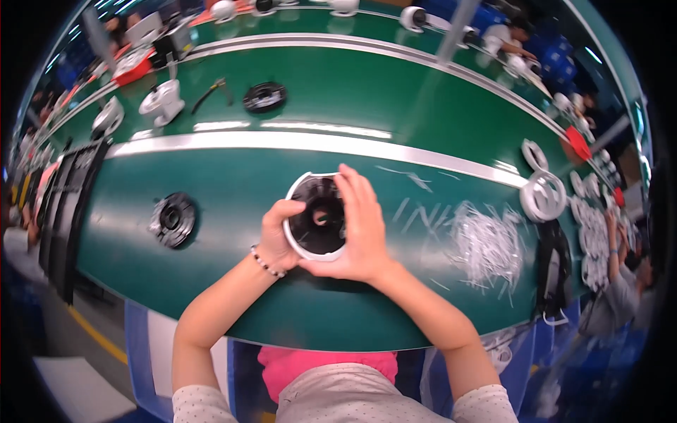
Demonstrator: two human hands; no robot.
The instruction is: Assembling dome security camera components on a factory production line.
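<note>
Between my two hands, above the green bench, I hold a round white housing (300, 248) with a black inside and a hole at its centre. My left hand (278, 236) grips its left side, thumb over the rim and a beaded bracelet at the wrist. Wrapped along the right side is my right hand (363, 229), its fingers at the top edge and thumb underneath. Some fingers are hidden behind the housing. A black round part (174, 220) lies on the bench to the left of my hands.
White strips (486, 247) lie piled at the right, near white rings (543, 196) and a black bag-like item (553, 271). A black rack (70, 211) stands at the left edge. Beyond the metal strip are pliers (210, 95), another black round part (265, 96) and a white housing (162, 103).
</note>
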